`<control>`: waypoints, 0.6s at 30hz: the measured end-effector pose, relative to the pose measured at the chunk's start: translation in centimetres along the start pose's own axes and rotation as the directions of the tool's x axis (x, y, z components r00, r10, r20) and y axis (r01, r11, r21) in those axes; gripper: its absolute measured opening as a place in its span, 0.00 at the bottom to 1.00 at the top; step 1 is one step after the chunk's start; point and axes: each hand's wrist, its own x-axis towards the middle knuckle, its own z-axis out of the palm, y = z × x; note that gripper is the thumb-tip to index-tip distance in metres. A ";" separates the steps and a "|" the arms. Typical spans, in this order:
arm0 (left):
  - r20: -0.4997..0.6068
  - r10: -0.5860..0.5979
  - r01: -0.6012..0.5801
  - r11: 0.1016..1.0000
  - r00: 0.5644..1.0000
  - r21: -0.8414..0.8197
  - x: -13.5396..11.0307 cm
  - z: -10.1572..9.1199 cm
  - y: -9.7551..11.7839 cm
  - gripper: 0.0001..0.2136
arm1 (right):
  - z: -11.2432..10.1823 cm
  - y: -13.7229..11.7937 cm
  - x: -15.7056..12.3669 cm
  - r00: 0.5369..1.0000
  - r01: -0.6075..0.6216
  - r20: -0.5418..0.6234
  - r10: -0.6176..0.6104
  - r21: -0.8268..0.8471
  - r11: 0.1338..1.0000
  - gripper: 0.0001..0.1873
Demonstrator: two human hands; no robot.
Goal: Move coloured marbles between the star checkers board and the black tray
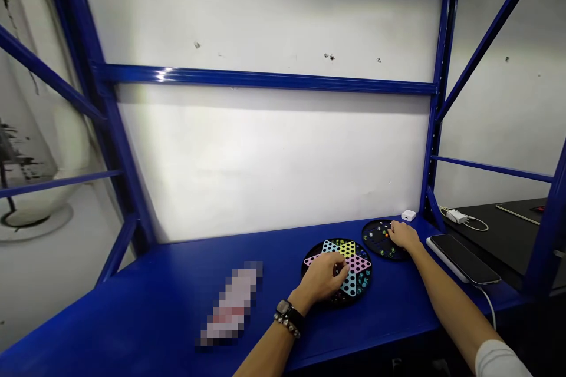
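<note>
My left hand (pixel 325 275) is over a round Chinese checkers board (pixel 352 286), its fingers curled in towards the thumb. Whatever it pinches, if anything, is hidden. The board has a star of pink, yellow and light blue points with dark holes, and teal marbles (pixel 364 278) lie in the black rim around it. Farther right, my right hand (pixel 404 235) reaches into a round black tray (pixel 374 244) holding several scattered marbles. Its fingers are bent down and close together near a small orange piece (pixel 386 235); what is between the fingertips cannot be made out.
A blurred-out pale item (pixel 234 306) lies left of the board on the blue tabletop (pixel 177 283). A phone (pixel 464 258) rests on a white block with a cable at the right, and a small white case (pixel 408 215) stands at the back. Blue rack posts (pixel 431 129) frame the table.
</note>
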 end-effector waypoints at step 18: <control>-0.012 -0.014 0.014 1.000 1.000 0.006 -0.1 -0.2 0.3 0.13 | -0.5 -4.6 2.0 0.999 0.033 0.031 -0.038 0.141 0.989 0.10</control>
